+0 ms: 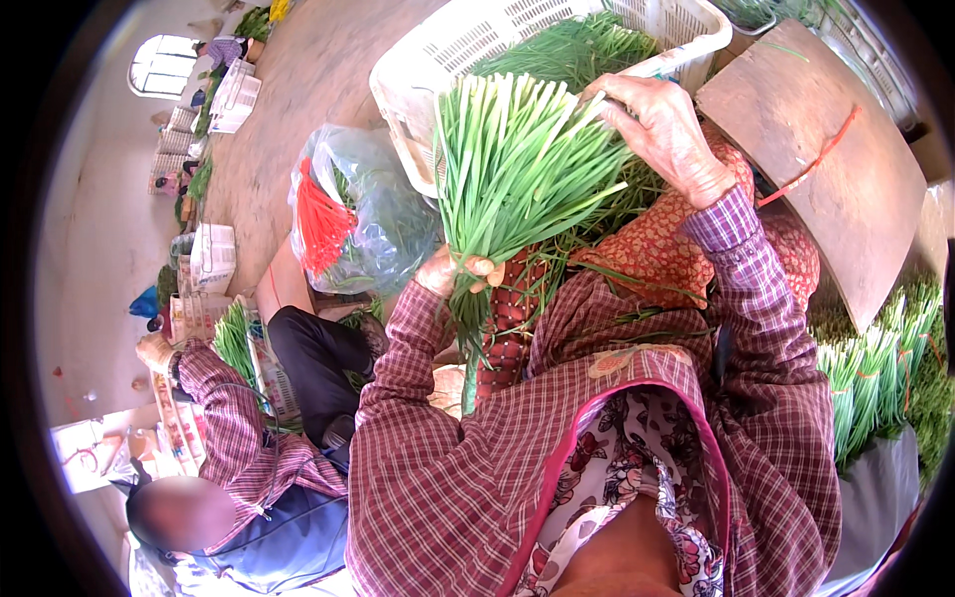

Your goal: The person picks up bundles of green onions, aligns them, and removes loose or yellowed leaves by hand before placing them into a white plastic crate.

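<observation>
My left hand (460, 271) is wrapped round the lower part of a large bunch of garlic chives (517, 169). The pale cut ends fan out upward and away from me, while the darker leaf tips hang below my fist. My right hand (668, 129) is at the right edge of the bunch, thumb and forefinger pinched on a chive stalk at its pale end. Loose chives also lie on the red patterned cloth (647, 249) over my lap, below my right forearm.
A white plastic basket (423, 55) holds more chives ahead. Left of it, red ties (323, 219) hang on a clear plastic bag (383, 204) of greens. A wooden board (826, 149) with a red tie stands right, near tied chive bundles (865, 383). A co-worker (269, 497) sits left.
</observation>
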Demonstrator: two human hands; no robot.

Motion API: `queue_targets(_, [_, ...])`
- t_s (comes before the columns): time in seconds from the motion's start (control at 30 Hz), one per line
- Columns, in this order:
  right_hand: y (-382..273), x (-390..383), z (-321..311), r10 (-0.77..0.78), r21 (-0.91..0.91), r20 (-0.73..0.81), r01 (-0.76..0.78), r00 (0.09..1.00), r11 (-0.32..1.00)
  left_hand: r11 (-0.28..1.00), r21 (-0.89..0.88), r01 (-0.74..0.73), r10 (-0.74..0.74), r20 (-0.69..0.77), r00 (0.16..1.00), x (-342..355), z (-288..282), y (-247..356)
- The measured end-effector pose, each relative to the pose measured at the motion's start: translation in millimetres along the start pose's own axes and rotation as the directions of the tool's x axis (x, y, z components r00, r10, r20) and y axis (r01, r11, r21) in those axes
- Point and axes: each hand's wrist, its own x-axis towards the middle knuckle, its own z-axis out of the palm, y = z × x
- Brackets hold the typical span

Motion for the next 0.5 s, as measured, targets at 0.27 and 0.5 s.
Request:
queue_targets(0.27, [46.7, 2.0, -36.4, 0.210, -0.144, -0.205, -0.242, 0.956, 0.960, 0.999, -0.030, -0.027, 0.026, -0.035, 0.999, -14.3, -0.9, -1.9])
queue_targets(0.5, [40.4, -31.9, -16.4, 0.348, 0.014, 0.189, -0.357, 0.918, 0.934, 0.967, -0.128, -0.220, 0.206, -0.113, 0.972, -1.1, -3.7, -0.7])
